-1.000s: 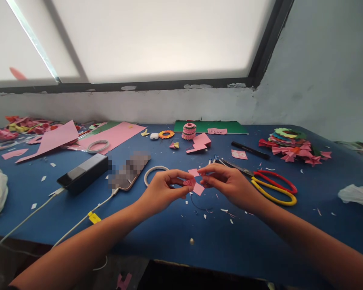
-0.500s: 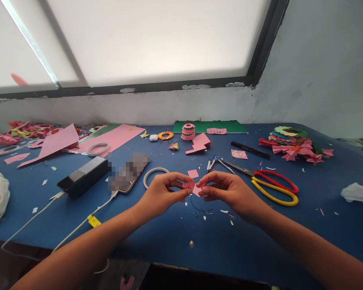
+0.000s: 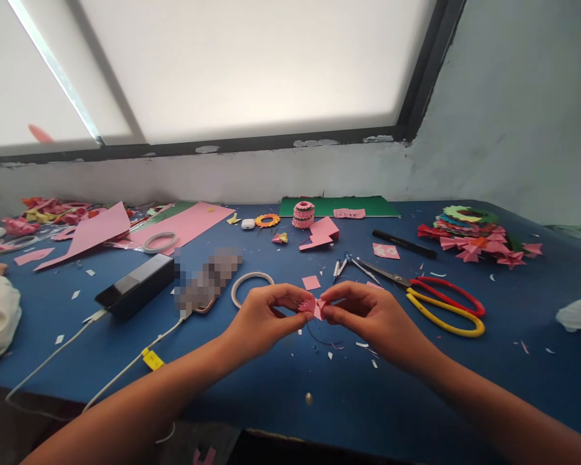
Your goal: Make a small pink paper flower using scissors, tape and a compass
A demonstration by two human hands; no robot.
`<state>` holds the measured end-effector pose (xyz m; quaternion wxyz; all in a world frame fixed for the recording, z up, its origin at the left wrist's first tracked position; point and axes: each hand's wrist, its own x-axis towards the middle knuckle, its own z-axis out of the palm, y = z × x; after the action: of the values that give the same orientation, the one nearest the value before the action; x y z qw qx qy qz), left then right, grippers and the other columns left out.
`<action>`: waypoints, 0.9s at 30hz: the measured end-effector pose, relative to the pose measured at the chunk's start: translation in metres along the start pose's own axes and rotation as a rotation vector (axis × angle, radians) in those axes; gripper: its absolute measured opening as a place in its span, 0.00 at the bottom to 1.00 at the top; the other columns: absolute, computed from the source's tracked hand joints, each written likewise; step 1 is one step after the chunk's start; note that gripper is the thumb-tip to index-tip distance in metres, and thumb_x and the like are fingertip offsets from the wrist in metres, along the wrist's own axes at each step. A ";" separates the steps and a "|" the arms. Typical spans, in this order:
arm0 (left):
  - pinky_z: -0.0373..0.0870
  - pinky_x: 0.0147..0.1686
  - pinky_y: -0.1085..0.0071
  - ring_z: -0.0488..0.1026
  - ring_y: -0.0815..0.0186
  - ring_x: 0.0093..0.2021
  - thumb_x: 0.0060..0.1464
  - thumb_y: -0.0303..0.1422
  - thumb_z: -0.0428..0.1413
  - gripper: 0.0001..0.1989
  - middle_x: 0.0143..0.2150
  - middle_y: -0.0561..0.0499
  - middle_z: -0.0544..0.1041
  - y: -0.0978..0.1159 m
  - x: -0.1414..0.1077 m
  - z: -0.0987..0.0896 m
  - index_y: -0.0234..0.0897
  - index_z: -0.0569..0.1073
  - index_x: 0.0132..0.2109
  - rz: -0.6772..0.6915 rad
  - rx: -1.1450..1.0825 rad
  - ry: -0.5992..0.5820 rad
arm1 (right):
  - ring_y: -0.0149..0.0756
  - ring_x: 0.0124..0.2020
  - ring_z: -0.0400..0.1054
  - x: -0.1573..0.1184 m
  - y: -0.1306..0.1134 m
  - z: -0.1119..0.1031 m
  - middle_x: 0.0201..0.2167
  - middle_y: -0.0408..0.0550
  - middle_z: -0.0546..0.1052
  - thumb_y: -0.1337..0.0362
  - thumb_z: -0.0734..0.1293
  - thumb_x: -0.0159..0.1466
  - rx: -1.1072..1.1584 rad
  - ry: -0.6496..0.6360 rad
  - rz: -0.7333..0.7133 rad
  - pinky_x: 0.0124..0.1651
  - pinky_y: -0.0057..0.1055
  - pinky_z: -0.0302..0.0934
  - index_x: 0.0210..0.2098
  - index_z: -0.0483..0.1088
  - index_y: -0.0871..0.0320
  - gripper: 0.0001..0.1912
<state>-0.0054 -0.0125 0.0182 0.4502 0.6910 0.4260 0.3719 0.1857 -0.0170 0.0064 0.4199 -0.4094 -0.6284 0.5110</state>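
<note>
A small folded piece of pink paper (image 3: 318, 309) is held up between both hands above the blue table (image 3: 252, 394). My left hand (image 3: 266, 316) pinches its left side, where narrow pleats show. From the other side, my right hand (image 3: 363, 310) grips it with thumb and fingertips. Just behind the hands lies a flat pink square (image 3: 311, 282). A thin dark thread (image 3: 322, 339) curves on the table below the fingers. A white tape ring (image 3: 252, 276) lies beside my left hand, and scissors (image 3: 445, 303) with red and yellow handles lie beyond my right.
A black power bank (image 3: 135, 284) and a blurred phone (image 3: 208, 284) with white cables lie left. Behind are pink sheets (image 3: 188, 223), a stacked pink paper roll (image 3: 303, 215) and a black pen (image 3: 404, 243). Colourful paper shapes (image 3: 474, 236) are piled right; a small bead (image 3: 308, 398) lies in front.
The fingertips of both hands have come closer together around the pink paper, which now looks more folded. The whole view has shifted slightly.
</note>
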 end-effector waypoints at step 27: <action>0.75 0.26 0.76 0.78 0.65 0.32 0.45 0.28 0.63 0.08 0.33 0.48 0.81 -0.001 -0.002 0.004 0.36 0.79 0.36 0.168 0.126 -0.012 | 0.34 0.27 0.72 -0.008 -0.005 0.008 0.25 0.44 0.77 0.61 0.67 0.57 -0.197 0.053 -0.026 0.27 0.27 0.64 0.29 0.69 0.56 0.05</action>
<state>-0.0028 -0.0158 0.0153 0.3755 0.7535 0.3864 0.3768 0.1803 -0.0275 0.0091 0.4006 -0.4537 -0.6698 0.4301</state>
